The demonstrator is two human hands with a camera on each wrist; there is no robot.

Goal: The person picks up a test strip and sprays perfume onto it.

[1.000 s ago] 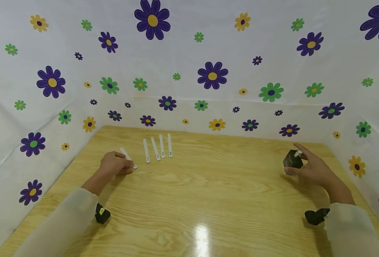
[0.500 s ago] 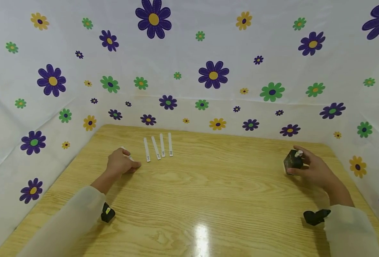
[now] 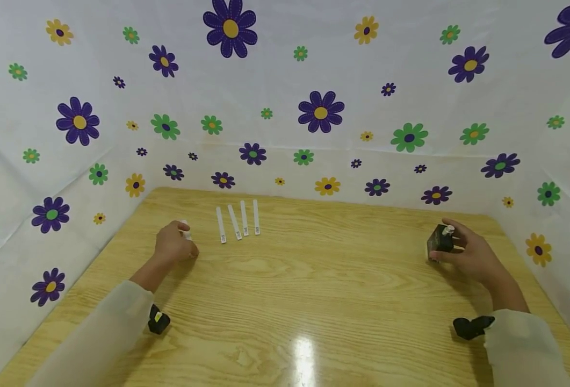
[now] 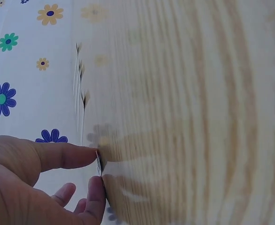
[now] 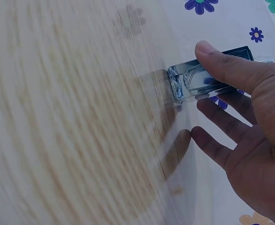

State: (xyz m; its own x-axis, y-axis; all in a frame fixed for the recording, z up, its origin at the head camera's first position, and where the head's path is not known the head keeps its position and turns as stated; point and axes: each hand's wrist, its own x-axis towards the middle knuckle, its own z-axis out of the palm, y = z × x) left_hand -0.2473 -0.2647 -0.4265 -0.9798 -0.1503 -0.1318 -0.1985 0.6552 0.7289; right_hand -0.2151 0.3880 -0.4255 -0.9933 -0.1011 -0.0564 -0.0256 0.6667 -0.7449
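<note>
On the table's left side, my left hand (image 3: pixel 173 242) has its thumb and a fingertip at the edges of a white paper strip (image 4: pixel 99 163), pinching it against the wood. Most of that strip is hidden under the hand in the head view. Just to its right lie several more white paper strips (image 3: pixel 244 219), side by side, each with a small printed mark at its near end. Over at the right, my right hand (image 3: pixel 478 260) grips a dark glass perfume bottle (image 3: pixel 439 244) between thumb and fingers. Its silver spray top is bare, and its clear thick base faces the table.
A light wood-grain table (image 3: pixel 314 285) spreads between the hands. White cloth (image 3: pixel 275 80) printed with flowers rises along its back and both sides. Black wrist cameras, one of them a dark block (image 3: pixel 159 321), hang below the sleeves.
My left hand shifted right over the strip, then drew back left a little, covering more of it. The right hand and perfume bottle have turned slightly but stay in about the same place.
</note>
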